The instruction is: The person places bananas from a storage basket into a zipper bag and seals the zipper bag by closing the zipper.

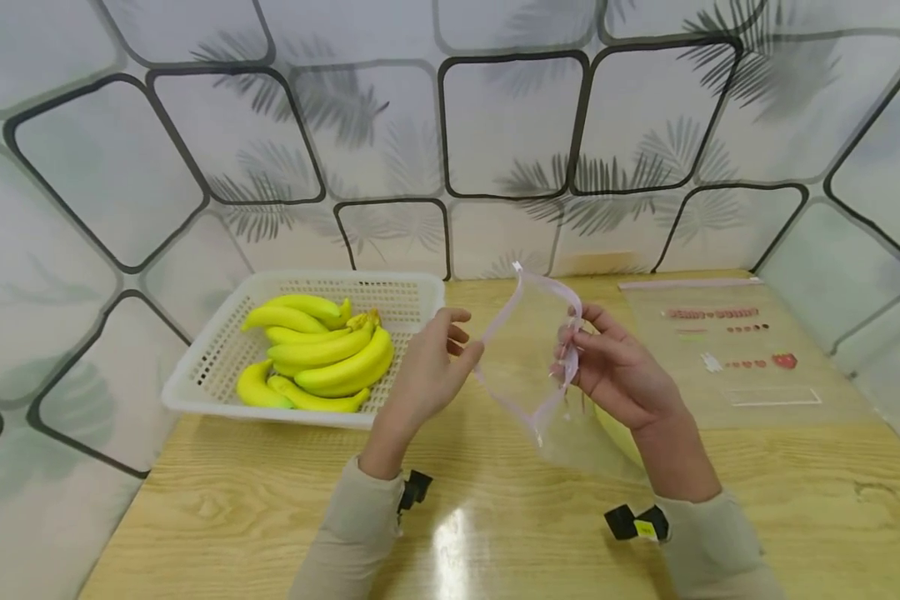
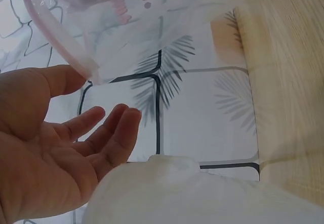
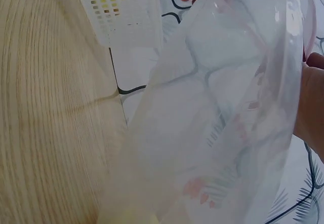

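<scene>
A clear zip bag (image 1: 521, 358) with a pink-edged mouth is held up over the table, its mouth spread wide. My right hand (image 1: 633, 379) pinches the right side of the rim between thumb and fingers. On the other side, my left hand (image 1: 431, 367) has its thumb tip right at the rim, as the left wrist view also shows; its other fingers are loosely bent with nothing in them. Low in the bag, partly behind the right hand, a yellow banana (image 1: 617, 433) shows through the plastic. Pink print (image 3: 200, 191) marks the bag's side.
At the left stands a white plastic basket (image 1: 270, 411) holding several yellow bananas (image 1: 337, 354). Another clear zip bag (image 1: 690, 350) with pink printing lies flat at the right. Behind the wooden table (image 1: 495, 517) rises a patterned wall covering (image 1: 513, 125).
</scene>
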`<state>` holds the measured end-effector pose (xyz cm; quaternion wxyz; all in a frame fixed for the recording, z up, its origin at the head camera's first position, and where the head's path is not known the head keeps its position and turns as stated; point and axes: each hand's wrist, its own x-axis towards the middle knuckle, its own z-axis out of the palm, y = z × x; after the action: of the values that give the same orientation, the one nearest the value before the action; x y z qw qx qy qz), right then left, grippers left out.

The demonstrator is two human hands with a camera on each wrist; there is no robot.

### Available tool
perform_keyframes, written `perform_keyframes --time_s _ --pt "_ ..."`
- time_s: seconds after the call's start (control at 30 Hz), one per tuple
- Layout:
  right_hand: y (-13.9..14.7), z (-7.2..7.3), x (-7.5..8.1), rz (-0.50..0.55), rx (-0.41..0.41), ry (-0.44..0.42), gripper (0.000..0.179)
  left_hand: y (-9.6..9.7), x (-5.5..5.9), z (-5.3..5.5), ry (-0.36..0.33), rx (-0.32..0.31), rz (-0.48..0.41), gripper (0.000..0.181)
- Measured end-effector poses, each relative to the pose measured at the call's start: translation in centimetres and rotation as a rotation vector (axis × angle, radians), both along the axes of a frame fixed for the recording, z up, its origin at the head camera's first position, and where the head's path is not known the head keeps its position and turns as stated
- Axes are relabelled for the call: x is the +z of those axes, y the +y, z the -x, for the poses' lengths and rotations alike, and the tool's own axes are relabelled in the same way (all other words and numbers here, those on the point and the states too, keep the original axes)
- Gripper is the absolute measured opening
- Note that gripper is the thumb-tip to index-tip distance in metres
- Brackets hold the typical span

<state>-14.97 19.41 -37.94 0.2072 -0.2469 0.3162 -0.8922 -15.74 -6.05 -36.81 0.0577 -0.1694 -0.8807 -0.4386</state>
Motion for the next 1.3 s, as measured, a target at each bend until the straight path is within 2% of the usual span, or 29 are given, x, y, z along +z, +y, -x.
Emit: perform_keyframes --time_s 0.1,0.23,0.3,0.4,0.53,0.6,0.77,0.9,1.17,1.3 --pt "-0.1 0.1 -0.1 -0.004 0.006 0.008 0.038 -0.5 0.3 0.0 -0.009 -0.007 -0.014 0.046" --pt "-0.2 0.1 -0.3 -0.017 0.008 0.015 0.038 -1.9 0.8 0.1 -0.011 0.004 -0.030 0.045" --pt "-0.2 0.0 -0.3 -0.020 0.006 0.018 0.037 -2.9 1.0 0.2 -0.013 0.017 -0.008 0.046" --pt "-0.3 -0.1 -0.4 -0.017 0.012 0.022 0.038 -4.5 1.2 0.4 -0.050 0.059 0.075 0.050" --pt "-0.5 -0.2 -0.6 -0.019 0.022 0.026 0.039 -6.9 1.1 0.5 -0.141 0.126 0.270 0.058" --pt "-0.5 -0.2 -0.7 -0.024 0.021 0.032 0.039 -8.0 1.0 0.7 -0.182 0.136 0.347 0.059" --pt "-0.5 -0.5 -0.7 -0.030 0.018 0.044 0.039 -10.0 0.7 1.2 -0.260 0.094 0.370 0.049" --pt "-0.6 -0.4 -0.8 -0.038 0.015 0.050 0.037 -10.6 0.7 1.3 -0.285 0.071 0.418 0.036" --pt "-1.2 -0.2 -1.2 -0.070 0.024 0.034 0.036 -10.8 0.4 1.2 -0.365 0.095 0.598 0.024" --pt "-1.3 -0.5 -1.4 -0.066 0.012 0.017 0.035 -10.8 -0.2 1.1 -0.391 0.090 0.647 0.018"
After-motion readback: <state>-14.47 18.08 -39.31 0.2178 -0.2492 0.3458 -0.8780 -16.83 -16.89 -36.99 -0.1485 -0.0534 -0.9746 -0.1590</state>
